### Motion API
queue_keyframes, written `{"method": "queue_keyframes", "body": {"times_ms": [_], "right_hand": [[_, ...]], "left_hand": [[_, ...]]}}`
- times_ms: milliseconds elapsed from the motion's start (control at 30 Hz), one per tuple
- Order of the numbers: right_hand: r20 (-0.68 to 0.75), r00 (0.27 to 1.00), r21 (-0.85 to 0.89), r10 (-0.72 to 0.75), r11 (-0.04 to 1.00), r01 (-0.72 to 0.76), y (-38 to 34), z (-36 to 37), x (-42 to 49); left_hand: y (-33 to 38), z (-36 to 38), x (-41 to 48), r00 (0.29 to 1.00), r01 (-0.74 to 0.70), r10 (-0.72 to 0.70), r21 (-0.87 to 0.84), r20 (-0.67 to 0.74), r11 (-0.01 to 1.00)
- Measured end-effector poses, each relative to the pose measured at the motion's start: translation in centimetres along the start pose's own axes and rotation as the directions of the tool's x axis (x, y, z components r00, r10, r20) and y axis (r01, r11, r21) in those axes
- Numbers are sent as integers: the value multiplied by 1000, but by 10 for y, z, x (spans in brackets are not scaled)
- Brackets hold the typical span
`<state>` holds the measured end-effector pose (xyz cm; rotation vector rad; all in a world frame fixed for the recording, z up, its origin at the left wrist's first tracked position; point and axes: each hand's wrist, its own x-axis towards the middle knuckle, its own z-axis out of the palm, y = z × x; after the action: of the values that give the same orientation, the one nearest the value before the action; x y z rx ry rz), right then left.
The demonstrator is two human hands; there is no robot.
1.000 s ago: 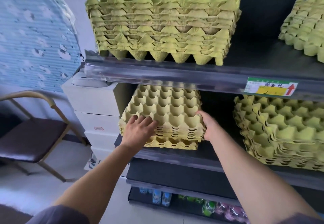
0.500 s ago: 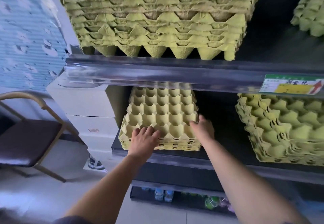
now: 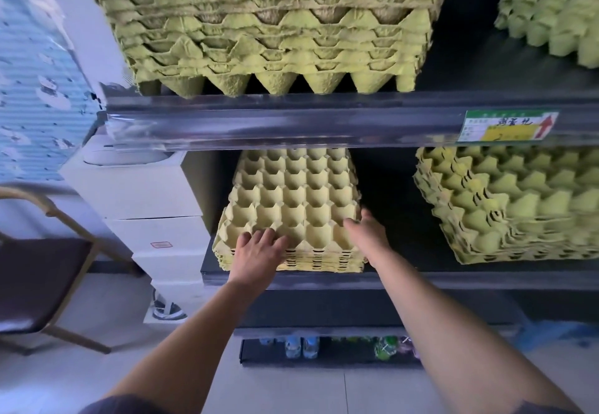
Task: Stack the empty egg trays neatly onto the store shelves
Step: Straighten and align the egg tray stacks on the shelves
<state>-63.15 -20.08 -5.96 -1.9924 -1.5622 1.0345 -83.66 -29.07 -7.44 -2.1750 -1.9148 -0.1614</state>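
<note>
Both arms reach to a low stack of egg trays (image 3: 293,212) on the middle shelf (image 3: 421,279)
Left hand (image 3: 259,251) lies flat, fingers spread, on its front edge; right hand (image 3: 366,235) cups its right corner

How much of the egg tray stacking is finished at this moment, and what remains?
Done: tray stacks sit on the upper shelf and at the middle shelf's right. In hand: the left hand and right hand rest on the pale stack near the shelf edge. Left: perhaps squaring it; no loose trays show.
</note>
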Motion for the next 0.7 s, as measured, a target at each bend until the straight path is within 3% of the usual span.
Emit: {"method": "queue_keyframes", "body": {"times_ms": [100,233,333,500,700], "right_hand": [[-53,998,-112,-27,993,21,-2,-5,-7],[-149,966,-346,-212,926,150,-10,-13,-17],[-135,936,-480,-326,848,226,-13,-21,-26],[-61,855,-694,-514,638,334,-15,-43,-47],[-11,738,-759,-675,486,433,-13,-104,-69]], "left_hand": [[1,-9,-1,998,-7,8,-20,63,1000],[0,-18,-3,992,34,-27,-49,127,998],[3,-29,-2,1000,18,-18,-29,13,999],[23,-57,19,999,-37,37,-28,-13,999],[91,-101,52,991,-94,91,-28,-96,995]]}}
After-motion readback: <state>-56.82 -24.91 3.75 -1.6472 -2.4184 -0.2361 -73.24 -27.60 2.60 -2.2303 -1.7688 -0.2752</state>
